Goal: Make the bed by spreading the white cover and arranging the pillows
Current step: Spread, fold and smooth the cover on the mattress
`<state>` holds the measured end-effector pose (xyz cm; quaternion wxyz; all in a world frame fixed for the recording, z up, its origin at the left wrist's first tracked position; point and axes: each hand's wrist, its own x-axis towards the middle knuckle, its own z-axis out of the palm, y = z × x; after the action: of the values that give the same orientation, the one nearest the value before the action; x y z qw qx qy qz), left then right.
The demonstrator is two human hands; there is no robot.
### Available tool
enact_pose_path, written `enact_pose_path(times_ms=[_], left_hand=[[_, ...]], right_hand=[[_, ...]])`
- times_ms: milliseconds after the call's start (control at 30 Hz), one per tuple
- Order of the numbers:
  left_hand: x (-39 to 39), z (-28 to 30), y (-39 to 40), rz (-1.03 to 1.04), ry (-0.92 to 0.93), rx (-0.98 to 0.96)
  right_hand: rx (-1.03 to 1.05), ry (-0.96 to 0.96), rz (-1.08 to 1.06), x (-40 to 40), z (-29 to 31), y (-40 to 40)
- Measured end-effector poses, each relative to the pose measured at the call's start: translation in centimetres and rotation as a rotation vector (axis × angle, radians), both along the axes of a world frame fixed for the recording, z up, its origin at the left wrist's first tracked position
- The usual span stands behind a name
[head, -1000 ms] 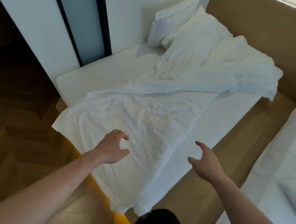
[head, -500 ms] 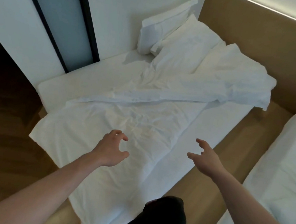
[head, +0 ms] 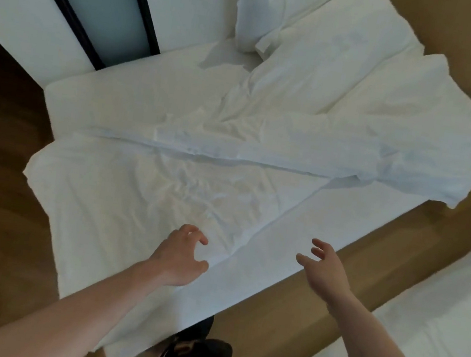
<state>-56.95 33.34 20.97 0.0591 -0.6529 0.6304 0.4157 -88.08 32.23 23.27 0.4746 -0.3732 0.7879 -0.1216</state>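
Both hands reach out over the foot of the bed [head: 327, 220] and hold nothing. The left hand [head: 180, 256] hangs just above the white cover [head: 124, 193] w/ fingers curled like a claw, thumb apart, nothing in it. The right hand [head: 327, 268] is spread loose over the bare strip of bed, near the edge. The cover lies crooked: flat but wrinkly at the near end, folded back in a long ridge across the middle, bunched up on the far right, w/ one corner hanging off the side. The pillows [head: 268, 12] sit at the far end by the wall, partly under the heap. What could go wrong: if only the left hand grabs and tugs, the cover may slide more to one side & off the bed. A hard pull could drag the pillows along too, b/c the heap lies on them. A grab at the wrinkly middle, not the edge, would prob just make more folds.
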Motion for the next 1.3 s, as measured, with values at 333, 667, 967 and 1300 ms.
enact_pose_path(times_ms=[333, 667, 967, 1300], left_hand=[[-5.3, 3.4, 0.2, 0.078, -0.213, 0.052], [-10.6, -5.5, 3.9, 0.826, -0.062, 0.378], [-8.9, -20.4, 4.1, 1.785, 0.400, 0.418], [-10.4, -29.2, 1.5, 2.091, 0.982, 0.376]], right_hand=[[0.020, 0.269, 0.614, -5.4, 5.2, -7.7], [0.215, 0.104, 0.637, -8.8, -5.5, -16.3], [0.299, -0.133, 0.165, -5.8, -21.3, -22.8], [0.206, -0.299, -0.294, -4.3, -31.5, -28.2]])
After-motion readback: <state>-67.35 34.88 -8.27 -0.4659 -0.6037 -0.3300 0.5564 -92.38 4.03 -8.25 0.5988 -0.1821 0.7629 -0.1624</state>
